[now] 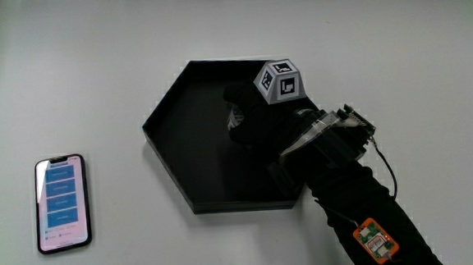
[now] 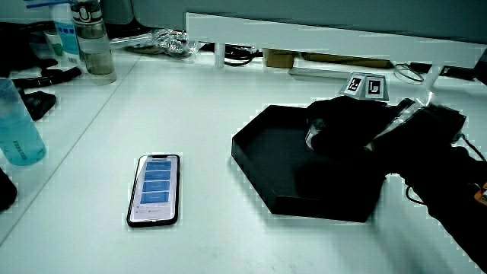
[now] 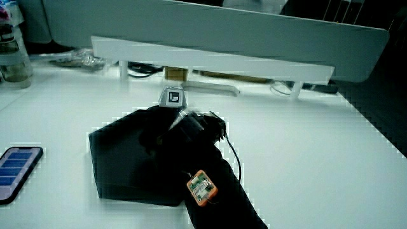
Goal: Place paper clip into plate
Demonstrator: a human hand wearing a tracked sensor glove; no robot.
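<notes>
A white bench carries a black plate mid-frame. The hand rests inside it, fingers curled around a small pale paper clip. A phone lies well apart.

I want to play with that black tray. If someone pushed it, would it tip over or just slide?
Probably slide. The black tray is wide and flat with low walls, sitting flush on the smooth white table, so tipping looks unlikely. It seems stiff, since its edges stay straight in a side view. With the hand over it now, a push might bump the hand.
</notes>
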